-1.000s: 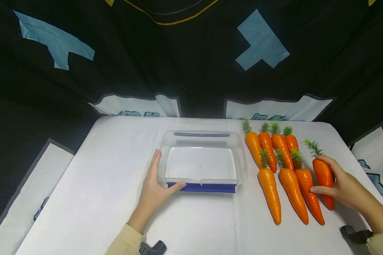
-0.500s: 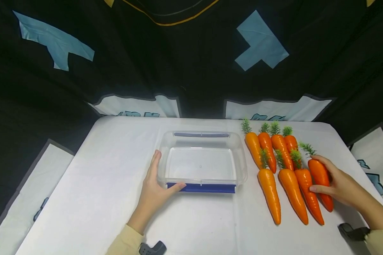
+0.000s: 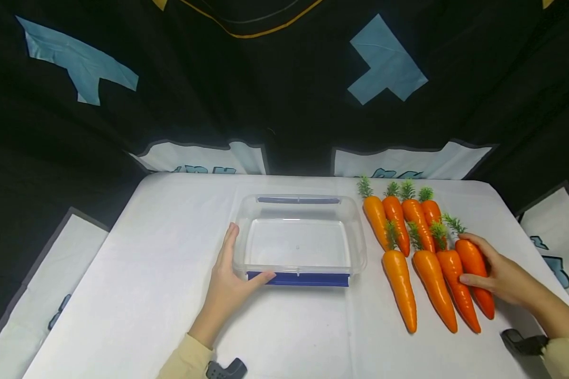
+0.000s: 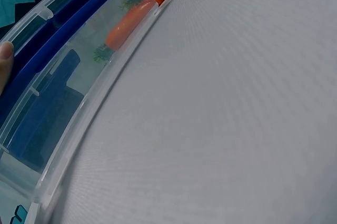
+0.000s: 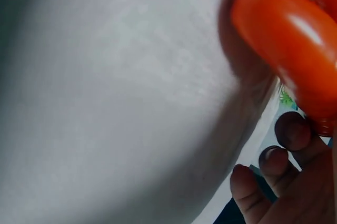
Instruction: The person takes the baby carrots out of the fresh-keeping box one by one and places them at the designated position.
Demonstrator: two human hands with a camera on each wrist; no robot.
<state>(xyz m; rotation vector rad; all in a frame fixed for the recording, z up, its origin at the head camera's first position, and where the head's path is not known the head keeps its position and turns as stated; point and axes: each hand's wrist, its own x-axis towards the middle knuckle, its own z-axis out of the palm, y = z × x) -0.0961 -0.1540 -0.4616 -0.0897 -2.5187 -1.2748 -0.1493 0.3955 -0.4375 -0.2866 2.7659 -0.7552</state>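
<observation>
In the head view my left hand (image 3: 232, 271) rests against the front left corner of a clear plastic box (image 3: 297, 267) with blue clips. Its fingers lie straight along the left wall, and the thumb touches the front blue clip (image 3: 313, 280). My right hand (image 3: 502, 276) holds the rightmost orange carrot (image 3: 471, 259), thumb on its left and fingers by its leafy top. This carrot lies beside another carrot (image 3: 457, 281) in the front row. In the right wrist view the held carrot (image 5: 289, 34) hangs over its shadow, with several fingertips (image 5: 274, 161) below it.
Two rows of carrots with green tops, such as the front left carrot (image 3: 400, 289) and the back left carrot (image 3: 376, 218), lie right of the box. A white cloth (image 3: 123, 284) covers the table. Behind hangs a black curtain (image 3: 246, 95) with blue patches.
My right hand has moved slightly left with the carrot, bringing it close against its neighbour in the front row. The left hand and the box have stayed in place.
</observation>
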